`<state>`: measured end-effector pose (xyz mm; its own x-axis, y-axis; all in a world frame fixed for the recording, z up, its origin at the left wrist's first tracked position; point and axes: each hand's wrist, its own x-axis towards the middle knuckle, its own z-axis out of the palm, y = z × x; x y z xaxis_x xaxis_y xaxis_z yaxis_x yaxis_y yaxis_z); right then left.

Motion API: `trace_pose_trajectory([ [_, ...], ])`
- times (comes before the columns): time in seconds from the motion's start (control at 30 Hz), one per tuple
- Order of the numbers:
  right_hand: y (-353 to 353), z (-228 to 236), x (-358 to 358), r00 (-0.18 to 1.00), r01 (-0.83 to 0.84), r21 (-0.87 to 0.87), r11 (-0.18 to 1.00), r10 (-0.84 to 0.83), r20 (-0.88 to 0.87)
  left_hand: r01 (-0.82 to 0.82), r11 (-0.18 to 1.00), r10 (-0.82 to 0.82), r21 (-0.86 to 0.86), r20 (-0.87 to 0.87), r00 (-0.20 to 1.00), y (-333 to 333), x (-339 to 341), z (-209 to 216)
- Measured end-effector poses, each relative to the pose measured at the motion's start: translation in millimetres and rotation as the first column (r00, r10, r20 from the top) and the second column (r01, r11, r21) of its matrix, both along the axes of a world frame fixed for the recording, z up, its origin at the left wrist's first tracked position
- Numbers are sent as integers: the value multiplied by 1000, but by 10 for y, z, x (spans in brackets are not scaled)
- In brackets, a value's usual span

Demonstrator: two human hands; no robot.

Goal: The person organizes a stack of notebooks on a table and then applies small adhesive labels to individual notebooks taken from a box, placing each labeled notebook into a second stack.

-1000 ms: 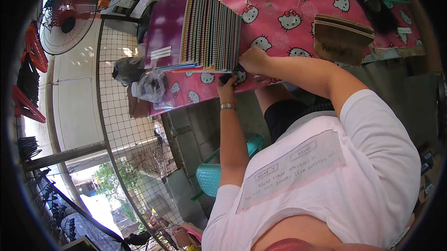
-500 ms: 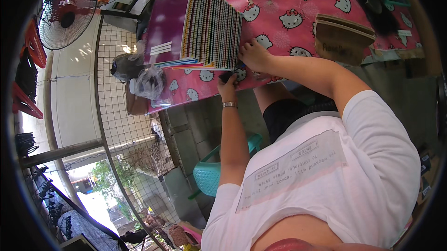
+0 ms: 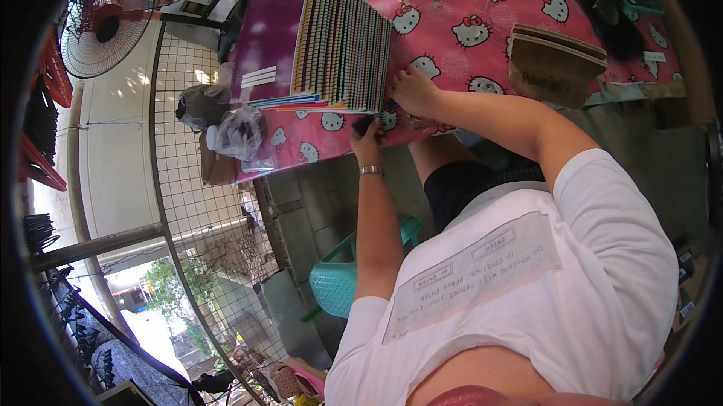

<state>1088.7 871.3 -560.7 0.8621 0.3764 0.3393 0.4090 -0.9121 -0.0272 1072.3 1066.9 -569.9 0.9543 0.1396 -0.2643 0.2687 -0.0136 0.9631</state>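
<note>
A thick stack of spiral notebooks (image 3: 343, 44) with a purple cover (image 3: 263, 33) showing on its left side rests on the pink cartoon-print tablecloth (image 3: 444, 59). Close to the stack's near right corner, my left hand (image 3: 367, 146) is closed round a small black object (image 3: 364, 124) whose kind I cannot make out. My right hand (image 3: 416, 93) is on the tablecloth just right of the stack, its fingers curled. Something small and dark blue shows beneath those fingers, too hidden to name.
Brown cardboard pieces (image 3: 553, 67) stand at the table's right. A clear plastic bag (image 3: 239, 135) sits by the left edge. Beyond are a wire mesh panel (image 3: 199, 135) and a fan (image 3: 109, 25). A teal plastic chair (image 3: 335, 282) is below, left of my left arm.
My right fingers have shifted slightly on the tablecloth beside the stack. My left hand has barely moved, and the notebooks stay in place.
</note>
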Motion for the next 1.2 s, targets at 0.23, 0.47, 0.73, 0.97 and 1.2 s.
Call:
trace_pose_trajectory([
  [0.23,113,248,38,929,12,31,999,0,-369,54,979,-55,197,-1,998,27,55,4],
  [0.47,-95,172,21,974,43,-213,976,-88,-208,44,988,-43,145,-8,999,-205,95,-52],
  [0.73,-53,247,65,951,-52,-238,970,-25,-307,40,804,-106,593,77,991,-155,236,-242],
  [0.97,139,194,129,958,-80,-146,986,36,-283,2,781,-86,624,105,991,24,249,-306],
  [1.2,-15,310,120,880,39,-2,999,-35,-475,-111,578,-114,808,215,970,-28,70,-41],
])
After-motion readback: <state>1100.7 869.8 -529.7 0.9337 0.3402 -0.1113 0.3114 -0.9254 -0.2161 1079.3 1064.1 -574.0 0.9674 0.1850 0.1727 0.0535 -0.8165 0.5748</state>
